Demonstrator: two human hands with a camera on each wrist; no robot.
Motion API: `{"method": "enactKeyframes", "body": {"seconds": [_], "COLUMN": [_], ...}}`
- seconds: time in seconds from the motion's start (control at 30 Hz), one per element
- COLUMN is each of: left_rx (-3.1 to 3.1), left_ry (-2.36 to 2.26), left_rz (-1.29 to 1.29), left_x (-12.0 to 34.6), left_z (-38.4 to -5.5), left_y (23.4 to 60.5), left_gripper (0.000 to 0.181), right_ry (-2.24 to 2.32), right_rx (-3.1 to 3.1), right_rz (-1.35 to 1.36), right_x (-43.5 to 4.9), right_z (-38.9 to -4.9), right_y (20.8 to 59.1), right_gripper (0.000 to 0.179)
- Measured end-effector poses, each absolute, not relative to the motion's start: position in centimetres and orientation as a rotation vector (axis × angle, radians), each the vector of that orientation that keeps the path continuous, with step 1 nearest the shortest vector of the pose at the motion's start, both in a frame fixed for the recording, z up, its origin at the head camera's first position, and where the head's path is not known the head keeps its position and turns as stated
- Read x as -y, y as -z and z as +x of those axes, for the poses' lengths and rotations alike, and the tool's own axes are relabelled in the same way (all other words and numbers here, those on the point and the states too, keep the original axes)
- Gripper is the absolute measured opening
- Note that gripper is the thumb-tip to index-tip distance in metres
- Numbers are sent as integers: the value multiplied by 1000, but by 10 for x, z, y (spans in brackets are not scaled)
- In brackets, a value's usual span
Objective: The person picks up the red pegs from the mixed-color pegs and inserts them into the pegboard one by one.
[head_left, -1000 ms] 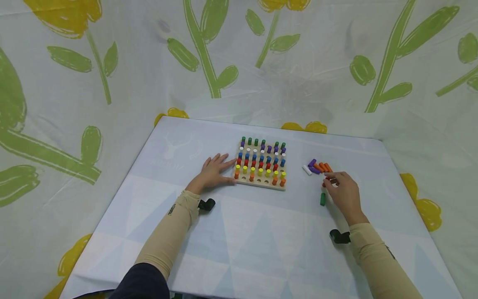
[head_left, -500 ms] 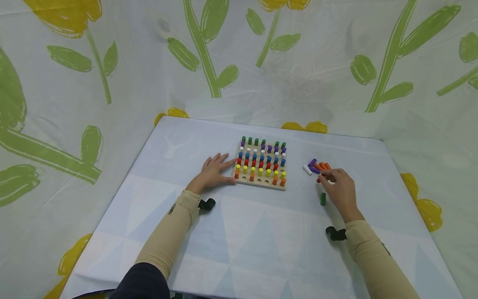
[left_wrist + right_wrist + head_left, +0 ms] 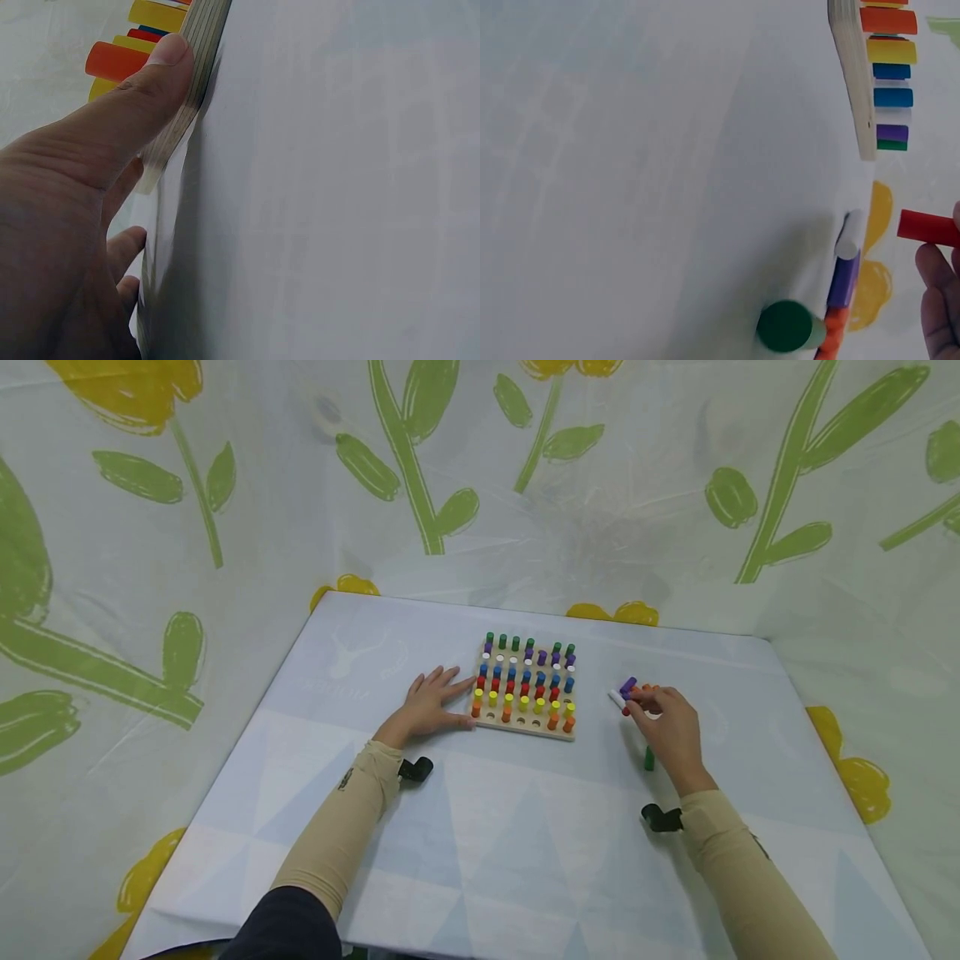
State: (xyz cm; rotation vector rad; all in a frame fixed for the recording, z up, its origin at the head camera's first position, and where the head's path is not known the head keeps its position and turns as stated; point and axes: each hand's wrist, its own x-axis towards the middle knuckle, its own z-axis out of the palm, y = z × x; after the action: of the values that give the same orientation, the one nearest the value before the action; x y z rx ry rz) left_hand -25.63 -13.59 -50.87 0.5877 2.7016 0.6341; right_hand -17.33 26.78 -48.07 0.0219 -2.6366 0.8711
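Observation:
A wooden pegboard (image 3: 525, 731) stands on the table, filled with rows of coloured pegs and showing a few bare holes in the front orange row. My left hand (image 3: 427, 706) lies spread at its left side; in the left wrist view the thumb (image 3: 169, 56) presses the board's edge. Right of the board, my right hand (image 3: 673, 735) pinches a red peg (image 3: 928, 226) between thumb and fingers, above the table. Beneath and beyond that hand lie a white peg (image 3: 617, 699), purple pegs (image 3: 628, 685) and orange pegs (image 3: 835, 326), partly hidden by it.
A green peg (image 3: 649, 758) rests apart, nearer the front, below the right hand. The table (image 3: 487, 843) has a pale patterned cover. Flower-printed curtains (image 3: 637, 543) hang behind and at both sides.
My right hand has moved left with the red peg, toward the board, and the peg pile is now more covered by it. The left hand and board stay put.

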Motion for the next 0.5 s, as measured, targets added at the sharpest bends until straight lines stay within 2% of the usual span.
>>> {"method": "enactKeyframes", "body": {"seconds": [0.5], "left_rx": [-2708], "left_ry": [-624], "left_rz": [598], "left_x": [136], "left_z": [-256], "left_y": [507], "left_gripper": [93], "right_ry": [-899], "right_rx": [2620], "right_rz": [-12], "right_x": [-250], "right_z": [-182], "right_y": [479], "right_gripper": [21]}}
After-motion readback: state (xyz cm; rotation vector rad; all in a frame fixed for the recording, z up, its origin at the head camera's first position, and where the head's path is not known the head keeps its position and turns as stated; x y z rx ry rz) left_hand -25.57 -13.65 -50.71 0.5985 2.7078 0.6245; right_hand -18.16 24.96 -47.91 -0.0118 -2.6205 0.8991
